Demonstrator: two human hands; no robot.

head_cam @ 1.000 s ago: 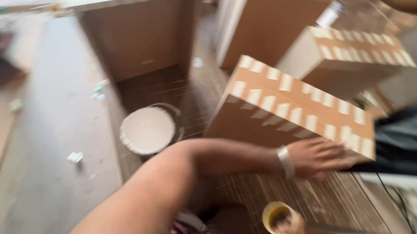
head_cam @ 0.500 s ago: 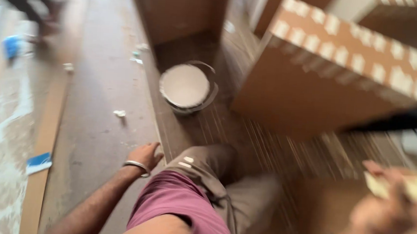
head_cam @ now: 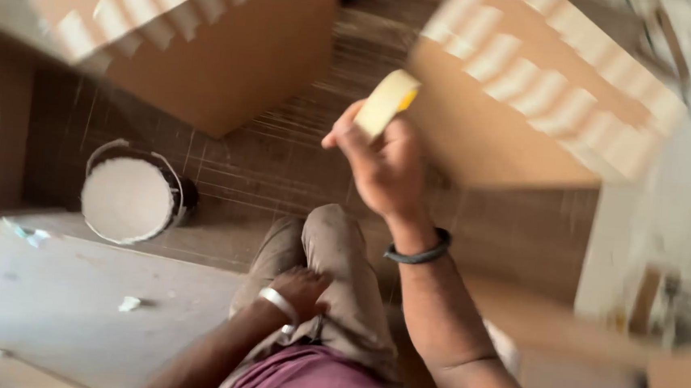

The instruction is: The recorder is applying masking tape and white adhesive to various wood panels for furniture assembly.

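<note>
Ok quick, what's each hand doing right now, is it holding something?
Left hand: holds nothing, resting on the bent knee; open or closed cannot be told.
Right hand: closed on a roll of tape, raised.

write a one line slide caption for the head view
Right hand lifts a tape roll; left hand rests on the knee.

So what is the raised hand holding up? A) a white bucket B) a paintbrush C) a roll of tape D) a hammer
C: the right hand pinches a pale yellowish roll of tape in its fingers, while the white bucket sits apart on the floor and the left hand rests on the knee.
</note>
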